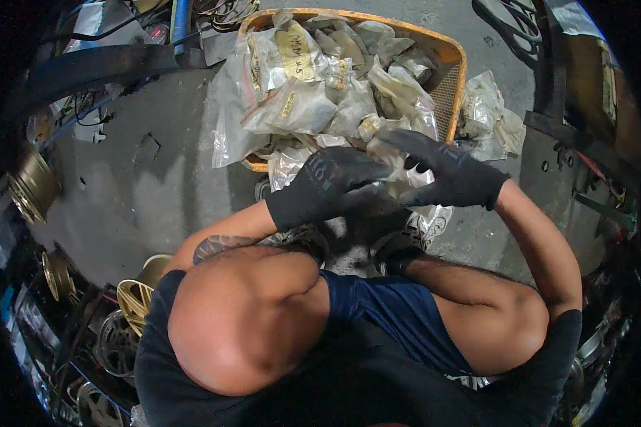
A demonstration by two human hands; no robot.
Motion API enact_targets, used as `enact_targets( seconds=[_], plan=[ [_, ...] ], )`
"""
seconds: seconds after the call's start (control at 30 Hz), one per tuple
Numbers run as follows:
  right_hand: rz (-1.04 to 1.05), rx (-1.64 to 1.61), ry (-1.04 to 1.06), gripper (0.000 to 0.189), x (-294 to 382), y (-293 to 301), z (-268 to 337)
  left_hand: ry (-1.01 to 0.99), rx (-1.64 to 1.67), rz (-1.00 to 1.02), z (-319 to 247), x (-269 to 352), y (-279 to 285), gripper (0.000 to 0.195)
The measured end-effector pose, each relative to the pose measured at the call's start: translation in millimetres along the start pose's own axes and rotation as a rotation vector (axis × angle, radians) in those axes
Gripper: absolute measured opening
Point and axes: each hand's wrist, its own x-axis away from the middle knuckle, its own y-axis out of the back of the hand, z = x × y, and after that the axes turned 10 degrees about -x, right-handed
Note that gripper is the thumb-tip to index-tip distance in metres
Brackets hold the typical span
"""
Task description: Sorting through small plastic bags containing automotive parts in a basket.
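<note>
Both of my hands wear black work gloves and are held above the near edge of an orange plastic basket [460, 91]. My left hand [334, 181] has its fingers drawn together and pointing right; motion blur hides whether anything is between them. Just across from it, my right hand [451, 173] has its thumb and fingers spread apart. A crumpled clear plastic bag [417, 175] shows in that gap, and I cannot tell whether either hand touches it. Zip-lock bags fill the basket, among them a bag with a yellow handwritten label [295, 53] and a labelled bag [294, 109] near the front.
More plastic bags [483, 109] lie on the grey floor [181, 133] right of the basket. Gold wheel rims [32, 184] stand at the left, with other wheels [120, 341] lower down. A dark metal frame [553, 69] rises at the right. My bent knees flank the work area.
</note>
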Motion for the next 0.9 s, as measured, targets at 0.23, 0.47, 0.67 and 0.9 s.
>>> enact_targets(
  seconds=[0.23, 0.47, 0.67, 0.9],
  plan=[
    [0.063, -0.346, -0.239, 0.029, 11, 55, -62, 0.110, -0.281, -0.155, 14, -11, 34, 0.043],
    [-0.325, 0.435, 0.406, 0.034, 51, 95, -126, 0.463, -0.735, -0.074, 59, -6, 71, 0.042],
    [-0.363, 0.079, 0.007, 0.033, 26, 65, -70, 0.410, -0.706, -0.051, 49, -14, 70, 0.027],
    [-0.547, -0.393, -0.099, 0.035, 15, 61, -59, 0.583, 0.073, 0.018, 41, -16, 73, 0.024]
  ],
)
